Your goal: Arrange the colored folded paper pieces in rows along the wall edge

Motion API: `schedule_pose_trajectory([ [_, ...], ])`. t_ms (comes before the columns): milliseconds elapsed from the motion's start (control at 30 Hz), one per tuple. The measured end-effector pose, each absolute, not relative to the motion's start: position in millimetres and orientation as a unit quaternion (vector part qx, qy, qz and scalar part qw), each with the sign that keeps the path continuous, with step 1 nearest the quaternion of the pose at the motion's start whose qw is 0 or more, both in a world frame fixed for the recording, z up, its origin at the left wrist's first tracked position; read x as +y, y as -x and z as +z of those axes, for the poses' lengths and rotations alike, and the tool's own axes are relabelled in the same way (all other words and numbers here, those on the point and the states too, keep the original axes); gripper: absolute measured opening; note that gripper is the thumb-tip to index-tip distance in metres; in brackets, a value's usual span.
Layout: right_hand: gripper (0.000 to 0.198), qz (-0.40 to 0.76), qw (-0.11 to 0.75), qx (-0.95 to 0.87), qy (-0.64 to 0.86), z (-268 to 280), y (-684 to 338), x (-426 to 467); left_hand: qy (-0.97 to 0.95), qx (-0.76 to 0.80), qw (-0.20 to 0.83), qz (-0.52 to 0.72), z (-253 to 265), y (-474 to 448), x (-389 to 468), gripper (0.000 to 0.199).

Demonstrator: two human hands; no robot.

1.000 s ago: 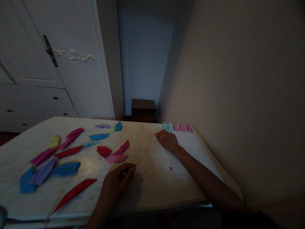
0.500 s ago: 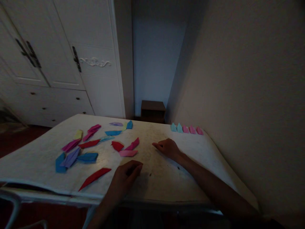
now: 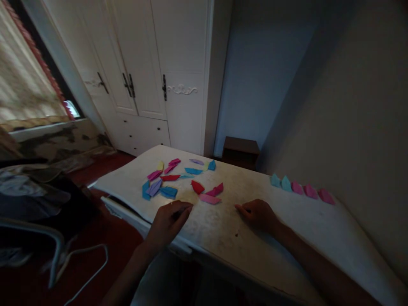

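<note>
My left hand (image 3: 170,219) is at the table's near edge, thumb and fingers curled together, with nothing visible in them. Just beyond it are a blue folded-paper piece (image 3: 168,192) and a pale pink folded-paper piece (image 3: 210,199). My right hand (image 3: 259,216) rests closed on the white table (image 3: 219,229), and no object shows in its fingers. Between the hands and the back edge lie a red folded piece (image 3: 197,187), a magenta one (image 3: 215,190) and several others. The red piece seen near my left hand earlier is not visible, perhaps covered by that hand.
Several small upright folded papers, mint (image 3: 286,183) and pink (image 3: 310,191), stand in a row along the back right. A white wardrobe (image 3: 185,114) and a brown cabinet (image 3: 241,145) are behind the table. A metal chair frame (image 3: 38,227) stands at left.
The view has turned left, so the table and papers appear farther right. My left hand has moved left relative to the papers, over the red piece's earlier place. Both hands stay closed.
</note>
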State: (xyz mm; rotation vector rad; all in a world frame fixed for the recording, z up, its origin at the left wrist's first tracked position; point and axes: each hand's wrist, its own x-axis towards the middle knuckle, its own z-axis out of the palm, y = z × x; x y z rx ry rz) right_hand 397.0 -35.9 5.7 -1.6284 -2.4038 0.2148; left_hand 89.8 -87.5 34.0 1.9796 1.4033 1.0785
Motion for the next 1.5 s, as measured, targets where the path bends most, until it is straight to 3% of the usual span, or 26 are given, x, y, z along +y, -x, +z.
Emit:
schedule_pose_trajectory([
  [167,0.061,0.096,0.115,-0.832,0.534,4,-397,-36,-0.718,0.563,0.131,0.389,40,-46,-82,0.034],
  [433,0.061,0.106,0.120,-0.842,0.516,0,-397,-37,-0.685,0.646,0.063,0.331,35,-2,-74,0.038],
  [733,0.057,0.123,0.113,-0.839,0.519,1,-397,-37,-0.651,0.714,0.038,0.253,21,15,-53,0.049],
  [967,0.058,0.133,0.105,-0.836,0.523,0,-398,-36,-0.669,0.715,0.015,0.202,14,16,-47,0.042],
  [1300,0.059,0.143,0.107,-0.831,0.526,-4,-401,-34,-0.649,0.712,-0.033,0.266,14,14,-54,0.039],
  [1500,0.059,0.136,0.136,-0.842,0.504,-4,-402,-34,-0.614,0.686,-0.051,0.387,16,13,-61,0.036],
])
